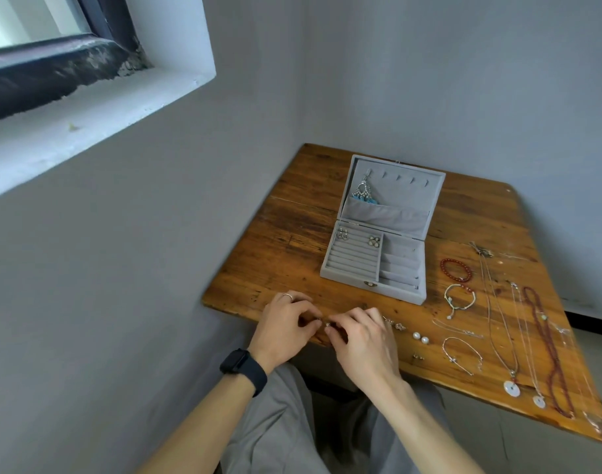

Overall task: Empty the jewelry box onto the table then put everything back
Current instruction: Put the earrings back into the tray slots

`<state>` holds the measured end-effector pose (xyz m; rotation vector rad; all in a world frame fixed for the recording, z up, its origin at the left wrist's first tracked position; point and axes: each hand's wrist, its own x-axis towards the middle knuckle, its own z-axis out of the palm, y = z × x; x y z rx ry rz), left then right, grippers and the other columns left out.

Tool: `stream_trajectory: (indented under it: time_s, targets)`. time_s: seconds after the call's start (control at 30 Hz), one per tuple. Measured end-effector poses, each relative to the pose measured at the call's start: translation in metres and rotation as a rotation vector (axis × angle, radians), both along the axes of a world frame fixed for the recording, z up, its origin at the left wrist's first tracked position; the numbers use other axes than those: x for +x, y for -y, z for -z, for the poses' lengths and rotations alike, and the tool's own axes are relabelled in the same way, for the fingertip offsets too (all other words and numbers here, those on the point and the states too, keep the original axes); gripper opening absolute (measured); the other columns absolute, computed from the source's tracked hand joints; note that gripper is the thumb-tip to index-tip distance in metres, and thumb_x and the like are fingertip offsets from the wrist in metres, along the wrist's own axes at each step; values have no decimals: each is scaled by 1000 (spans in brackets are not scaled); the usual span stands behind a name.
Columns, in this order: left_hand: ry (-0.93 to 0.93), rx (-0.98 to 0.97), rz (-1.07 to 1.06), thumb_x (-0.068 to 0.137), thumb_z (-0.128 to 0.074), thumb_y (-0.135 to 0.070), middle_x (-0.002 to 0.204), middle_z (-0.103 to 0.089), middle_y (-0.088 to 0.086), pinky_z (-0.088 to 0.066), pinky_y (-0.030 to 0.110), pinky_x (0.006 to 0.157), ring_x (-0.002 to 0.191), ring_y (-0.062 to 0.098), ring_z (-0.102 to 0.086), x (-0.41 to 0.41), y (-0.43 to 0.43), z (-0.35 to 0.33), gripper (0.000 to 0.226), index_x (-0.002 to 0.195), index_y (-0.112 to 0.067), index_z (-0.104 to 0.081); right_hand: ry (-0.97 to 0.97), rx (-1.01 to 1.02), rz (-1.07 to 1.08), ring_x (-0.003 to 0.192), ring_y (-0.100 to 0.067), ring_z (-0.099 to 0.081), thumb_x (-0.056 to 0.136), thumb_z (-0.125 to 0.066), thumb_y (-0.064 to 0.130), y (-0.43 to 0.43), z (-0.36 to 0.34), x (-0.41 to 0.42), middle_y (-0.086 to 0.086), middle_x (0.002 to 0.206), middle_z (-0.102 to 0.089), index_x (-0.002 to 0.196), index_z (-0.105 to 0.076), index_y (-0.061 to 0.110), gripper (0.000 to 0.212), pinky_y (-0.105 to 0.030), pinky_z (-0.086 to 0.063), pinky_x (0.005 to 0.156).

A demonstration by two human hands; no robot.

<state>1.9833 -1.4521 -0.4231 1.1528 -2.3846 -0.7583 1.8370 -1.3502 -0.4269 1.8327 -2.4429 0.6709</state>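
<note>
The grey velvet jewelry box [400,297] stands open on the wooden table [286,241]. Two pairs of earrings [357,237] sit in its ring rolls, and a dangling earring with blue beads [363,191] hangs in the lid. At the table's near edge my left hand [286,323] and my right hand [359,333] meet fingertip to fingertip, pinching a small stud earring [327,324] between them. Just right of my right hand lie more small earrings [395,325] and two pearl studs [421,337].
Right of the box lie a red bead bracelet [456,270], a white cord bracelet [458,297], a thin chain bracelet [462,354], several long necklaces with pendants [511,388] and a dark red bead strand [545,350]. Grey walls close in the table's left and far sides.
</note>
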Motion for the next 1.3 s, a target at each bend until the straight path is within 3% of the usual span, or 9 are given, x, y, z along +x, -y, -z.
stream_trajectory:
  time_s: [0.17,0.3,0.43,0.57,0.77,0.9,1.07,1.2,1.3]
  targets:
    - [-13,19,-10,92,-67,-36,119,-58,-17,-33,21,96,113,1,-43,2,3,2,14,105,-32,-73,-26,-1,-29,88,-17,-54,88,-72,32,6,1,2,10,92,-69,100,-76,30,13,-34,-51,67]
    - [-73,122,-32,93,-66,-33,108,-64,-19,-41,20,93,107,0,-52,2,9,-1,12,105,-33,-70,-22,7,-58,87,-16,-54,88,-72,31,10,-5,1,9,89,-70,97,-75,30,10,-33,-52,66]
    - [-152,230,-80,93,-67,-28,100,-67,-23,-46,18,91,101,-10,-57,4,18,-7,9,100,-33,-68,10,16,-99,88,-15,-54,90,-67,28,15,-15,-3,10,87,-70,97,-72,30,9,-28,-48,68]
    - [-182,275,-148,91,-70,-29,97,-69,-19,-50,18,86,95,-8,-61,1,31,-15,7,96,-34,-68,125,-17,-115,93,-12,-53,92,-64,24,22,-25,-14,12,94,-70,101,-71,28,12,-24,-44,72]
    - [-235,280,-266,91,-71,-30,94,-67,-22,-39,4,73,91,-10,-58,-15,55,-21,7,97,-34,-71,338,-96,-93,93,-3,-56,94,-65,23,38,-40,-45,29,90,-60,103,-72,32,14,-16,-41,77]
    - [-324,330,-364,91,-71,-29,97,-67,-24,-38,2,72,92,-9,-59,-21,63,-13,13,103,-32,-74,434,-109,-6,87,8,-57,94,-67,25,60,-45,-76,18,91,-67,103,-72,34,14,-6,-38,71]
    - [-344,316,-360,90,-73,-29,97,-69,-24,-39,-1,74,92,-15,-59,-19,65,-4,13,102,-34,-75,463,-94,81,89,0,-65,93,-69,26,86,-46,-115,18,90,-71,99,-74,31,10,-22,-51,79]
    - [-348,352,-354,87,-76,-31,94,-71,-21,-40,-2,70,89,-16,-60,-16,70,-5,14,101,-34,-74,391,-20,88,88,-3,-65,91,-70,29,99,-43,-137,16,90,-71,94,-74,34,7,-9,-42,70]
    - [-355,349,-348,86,-77,-30,92,-72,-21,-40,-3,70,89,-17,-60,-15,71,-2,13,98,-34,-74,326,55,108,99,-15,-64,91,-69,33,108,-37,-146,7,102,-72,98,-75,34,9,-28,-49,80]
